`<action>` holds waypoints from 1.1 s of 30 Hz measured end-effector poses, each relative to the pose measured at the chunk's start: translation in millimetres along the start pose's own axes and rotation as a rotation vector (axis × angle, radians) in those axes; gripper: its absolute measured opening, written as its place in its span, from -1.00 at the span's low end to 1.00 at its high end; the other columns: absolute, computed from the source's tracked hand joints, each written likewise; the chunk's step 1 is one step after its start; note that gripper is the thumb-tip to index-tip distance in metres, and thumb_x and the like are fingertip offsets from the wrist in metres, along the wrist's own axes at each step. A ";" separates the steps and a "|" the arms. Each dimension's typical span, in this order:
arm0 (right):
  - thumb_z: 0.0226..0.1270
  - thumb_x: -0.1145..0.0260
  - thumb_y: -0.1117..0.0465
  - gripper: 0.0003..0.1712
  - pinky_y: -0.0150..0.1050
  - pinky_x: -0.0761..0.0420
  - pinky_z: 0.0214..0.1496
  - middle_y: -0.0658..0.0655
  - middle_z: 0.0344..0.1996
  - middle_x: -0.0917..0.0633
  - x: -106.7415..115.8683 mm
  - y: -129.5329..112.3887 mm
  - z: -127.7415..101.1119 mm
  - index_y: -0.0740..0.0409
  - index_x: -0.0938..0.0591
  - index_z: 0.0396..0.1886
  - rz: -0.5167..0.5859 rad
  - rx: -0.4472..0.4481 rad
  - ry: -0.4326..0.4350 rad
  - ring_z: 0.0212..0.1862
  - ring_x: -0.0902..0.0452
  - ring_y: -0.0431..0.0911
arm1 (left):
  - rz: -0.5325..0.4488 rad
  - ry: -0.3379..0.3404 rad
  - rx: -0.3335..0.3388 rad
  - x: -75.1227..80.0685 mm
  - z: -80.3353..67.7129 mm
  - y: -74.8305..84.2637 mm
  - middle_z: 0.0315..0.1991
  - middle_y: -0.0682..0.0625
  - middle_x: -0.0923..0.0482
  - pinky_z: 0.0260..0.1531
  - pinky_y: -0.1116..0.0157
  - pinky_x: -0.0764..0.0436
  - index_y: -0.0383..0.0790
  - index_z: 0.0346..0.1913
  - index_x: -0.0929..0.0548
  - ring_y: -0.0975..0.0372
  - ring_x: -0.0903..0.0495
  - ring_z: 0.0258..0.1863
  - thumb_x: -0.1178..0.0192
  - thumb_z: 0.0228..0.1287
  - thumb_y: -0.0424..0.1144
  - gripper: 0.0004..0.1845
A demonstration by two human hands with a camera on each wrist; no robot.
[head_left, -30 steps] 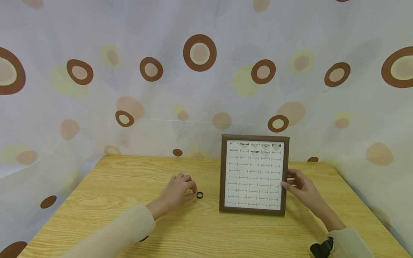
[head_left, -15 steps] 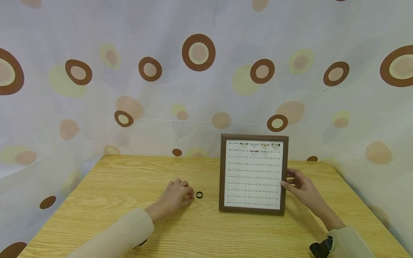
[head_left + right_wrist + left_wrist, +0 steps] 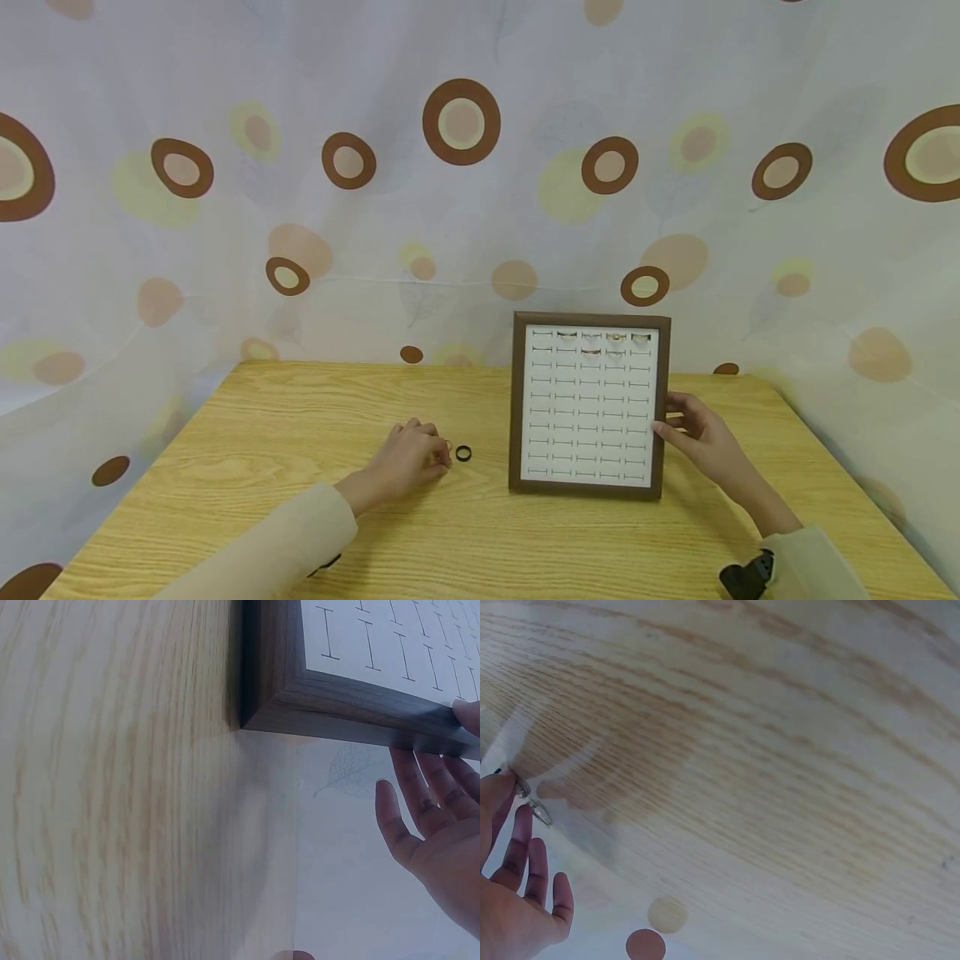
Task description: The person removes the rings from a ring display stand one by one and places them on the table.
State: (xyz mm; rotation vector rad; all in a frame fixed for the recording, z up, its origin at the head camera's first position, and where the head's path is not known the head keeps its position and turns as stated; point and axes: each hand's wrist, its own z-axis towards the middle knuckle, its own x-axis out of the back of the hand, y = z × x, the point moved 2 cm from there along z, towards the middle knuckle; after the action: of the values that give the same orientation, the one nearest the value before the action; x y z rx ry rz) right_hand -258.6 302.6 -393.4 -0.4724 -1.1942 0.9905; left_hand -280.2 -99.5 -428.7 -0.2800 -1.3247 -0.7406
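Note:
My left hand (image 3: 401,467) is low over the table with its fingers bent. Thumb and index finger pinch a thin ring (image 3: 448,447), whose shiny metal (image 3: 540,813) shows at the fingertips in the left wrist view. Just right of those fingertips a black ring (image 3: 463,453) lies on the wood. My right hand (image 3: 705,442) grips the right edge of a brown-framed ring display (image 3: 516,408), thumb on the front and fingers behind. The display stands upright on the table, its white slotted panel (image 3: 588,417) facing me. Several rings (image 3: 591,352) sit in its top two rows.
The wooden table (image 3: 315,400) reaches back to a pale curtain (image 3: 480,225) printed with brown and yellow circles. A black strap-mounted device (image 3: 746,577) is on the right wrist, next to a cream sleeve (image 3: 813,567).
My left hand has drawn slightly left, away from the black ring, with the thin ring moving along at its fingertips. The right hand and the display have stayed in place.

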 end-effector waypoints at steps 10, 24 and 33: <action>0.29 -0.16 0.25 -0.49 -0.48 -0.53 -0.19 0.09 -0.05 -0.48 -0.6 -0.2 -1.0 0.39 -0.31 0.18 -0.005 0.001 0.010 -0.13 -0.42 -0.49 | -0.001 -0.013 -0.008 1.2 -0.3 1.6 -0.37 0.17 -0.51 -0.31 0.22 -0.27 0.07 -0.44 -0.62 0.30 -0.25 -0.42 -0.31 0.04 -0.15 -0.94; 0.30 -0.16 0.25 -0.49 -0.48 -0.53 -0.18 0.02 -0.05 -0.47 -0.7 0.3 -1.3 0.38 -0.31 0.18 -0.010 -0.002 0.020 -0.14 -0.42 -0.50 | 0.094 0.123 -0.127 28.3 21.5 19.2 -0.31 0.13 -0.53 -0.34 0.27 -0.29 0.00 -0.30 -0.63 0.27 -0.32 -0.38 -0.32 0.04 -0.14 -0.85; 0.30 -0.16 0.23 -0.48 -0.50 -0.52 -0.18 0.10 -0.03 -0.47 -1.0 -0.8 -1.3 0.38 -0.30 0.18 -0.011 -0.011 0.021 -0.13 -0.42 -0.50 | 0.161 0.247 -0.222 54.8 46.0 45.6 -0.32 0.17 -0.53 -0.34 0.33 -0.34 0.05 -0.29 -0.61 0.28 -0.37 -0.35 -0.29 0.06 -0.11 -0.86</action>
State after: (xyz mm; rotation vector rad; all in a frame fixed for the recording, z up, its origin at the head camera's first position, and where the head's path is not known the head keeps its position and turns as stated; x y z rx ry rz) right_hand -257.1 301.5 -393.8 -0.4838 -1.1828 0.9678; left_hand -283.7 -56.8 -355.4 -0.4529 -0.9759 -0.7599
